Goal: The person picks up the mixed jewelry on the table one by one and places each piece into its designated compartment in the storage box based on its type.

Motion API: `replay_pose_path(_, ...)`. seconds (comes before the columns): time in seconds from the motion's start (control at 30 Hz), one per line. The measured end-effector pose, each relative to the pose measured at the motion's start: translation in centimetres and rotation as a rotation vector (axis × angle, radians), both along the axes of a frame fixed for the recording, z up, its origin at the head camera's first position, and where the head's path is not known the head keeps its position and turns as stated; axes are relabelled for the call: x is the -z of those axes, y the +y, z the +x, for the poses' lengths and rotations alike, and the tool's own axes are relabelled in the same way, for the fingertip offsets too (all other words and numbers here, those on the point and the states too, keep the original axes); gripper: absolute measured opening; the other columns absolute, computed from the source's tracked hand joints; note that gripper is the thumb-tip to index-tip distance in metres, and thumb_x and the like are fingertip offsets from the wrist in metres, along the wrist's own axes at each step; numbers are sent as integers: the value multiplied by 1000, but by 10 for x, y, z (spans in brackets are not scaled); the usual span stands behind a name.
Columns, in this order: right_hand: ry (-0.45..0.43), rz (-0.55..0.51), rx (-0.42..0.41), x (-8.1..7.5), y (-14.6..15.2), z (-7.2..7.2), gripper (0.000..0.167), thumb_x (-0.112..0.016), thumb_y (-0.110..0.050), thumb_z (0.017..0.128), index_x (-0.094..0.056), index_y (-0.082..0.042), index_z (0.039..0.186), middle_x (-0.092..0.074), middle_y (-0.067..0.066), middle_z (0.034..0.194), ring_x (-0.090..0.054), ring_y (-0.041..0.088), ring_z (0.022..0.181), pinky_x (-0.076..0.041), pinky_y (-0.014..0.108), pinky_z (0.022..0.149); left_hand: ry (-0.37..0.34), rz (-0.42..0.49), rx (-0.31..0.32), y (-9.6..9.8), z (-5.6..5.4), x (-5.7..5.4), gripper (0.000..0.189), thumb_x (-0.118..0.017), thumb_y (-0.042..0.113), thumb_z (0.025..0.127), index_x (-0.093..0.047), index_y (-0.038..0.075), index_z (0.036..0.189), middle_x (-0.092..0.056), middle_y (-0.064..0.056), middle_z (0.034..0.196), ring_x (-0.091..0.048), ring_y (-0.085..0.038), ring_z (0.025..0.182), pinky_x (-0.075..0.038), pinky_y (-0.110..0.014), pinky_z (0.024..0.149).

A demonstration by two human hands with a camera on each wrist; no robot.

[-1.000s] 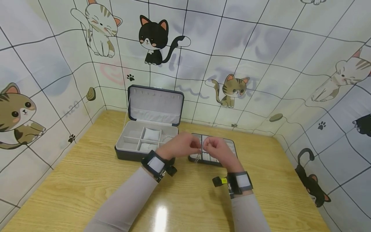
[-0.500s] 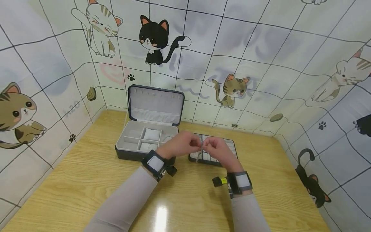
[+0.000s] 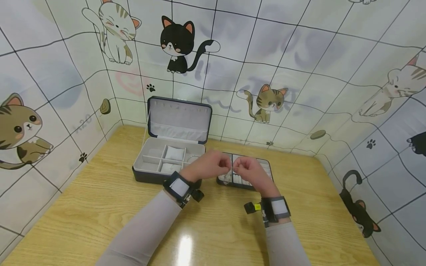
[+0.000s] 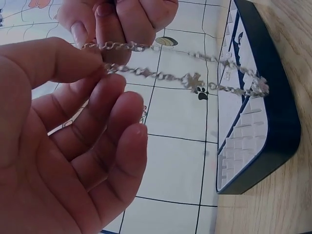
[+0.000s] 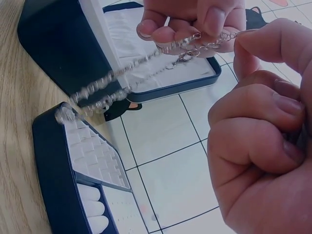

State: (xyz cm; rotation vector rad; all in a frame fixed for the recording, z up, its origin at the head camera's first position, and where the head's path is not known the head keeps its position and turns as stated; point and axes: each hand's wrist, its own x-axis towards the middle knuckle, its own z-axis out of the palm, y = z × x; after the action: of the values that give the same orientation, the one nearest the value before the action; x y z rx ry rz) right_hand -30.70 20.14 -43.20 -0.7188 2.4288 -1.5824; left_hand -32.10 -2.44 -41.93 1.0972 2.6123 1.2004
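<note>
A silver chain bracelet (image 4: 193, 82) with flower-like charms hangs in a loop between my two hands. My left hand (image 3: 210, 164) pinches one end with thumb and index finger. My right hand (image 3: 253, 173) pinches the other end, where small extension links show; a lobster clasp (image 5: 185, 57) sits close to the left fingertips in the right wrist view. The two sets of fingertips are nearly together, over a shallow dark-blue jewelry tray (image 3: 244, 187) with white ring rolls (image 5: 92, 207) and small compartments. The bracelet's low end dangles over the tray's near edge.
Left of the tray stands a dark-blue jewelry box (image 3: 149, 177), lid (image 3: 179, 120) raised. Its pale compartments hold white cushions (image 3: 174, 153) and a bangle-like ring (image 3: 192, 157), partly behind my left hand. A cat-print cloth (image 3: 226, 48) encloses the wooden table (image 3: 213, 229).
The bracelet's hanging part sways slightly below my fingers. Both hands stay almost in place, fingertips working close together with small movements.
</note>
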Motion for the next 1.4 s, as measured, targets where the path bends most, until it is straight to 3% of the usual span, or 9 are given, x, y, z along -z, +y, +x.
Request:
replay_pose_path(0.1,7,5,-9,1,-1,-1,18,-59,-4,100,-63,13,96,-43,-4,66,-39,11,61,-41,28,70,11,6,-20,0,0,1,14,-71,11,91,-68,20,81,-65,7,79,-58,-11,79,-50,-27,73)
replay_pose_path(0.33,22,35,4,1,-6,0,14,-62,-7,100,-66,5,93,-48,-2,72,-45,15,69,-41,30,71,18,44,-48,0,1,3,14,-73,11,86,-66,19,77,-63,6,75,-56,-11,74,-46,-25,67)
replay_pose_path(0.7,42,64,59,0,-10,1,14,-67,-17,103,-69,-7,93,-44,0,72,-45,18,75,-39,30,72,29,31,-45,5,-1,9,9,-75,11,87,-70,17,83,-67,7,75,-58,-9,72,-49,-23,66)
replay_pose_path(0.93,57,66,85,-1,-12,1,12,-67,-16,102,-70,-7,94,-49,0,74,-49,21,80,-42,31,75,23,27,-41,7,0,10,6,-76,13,90,-73,15,85,-66,6,74,-57,-8,70,-47,-22,65)
replay_pose_path(1.2,41,24,207,0,-10,2,12,-68,-20,102,-73,-9,98,-38,-3,60,-34,12,53,-36,26,59,26,21,-55,7,0,9,12,-76,15,94,-71,17,83,-67,8,74,-57,-7,69,-47,-22,65)
replay_pose_path(1.4,53,-6,227,0,-12,1,14,-70,-19,101,-72,-6,96,-36,-4,58,-33,11,53,-36,26,61,12,32,-59,7,0,9,13,-75,17,94,-70,17,82,-66,8,71,-56,-7,66,-46,-22,63)
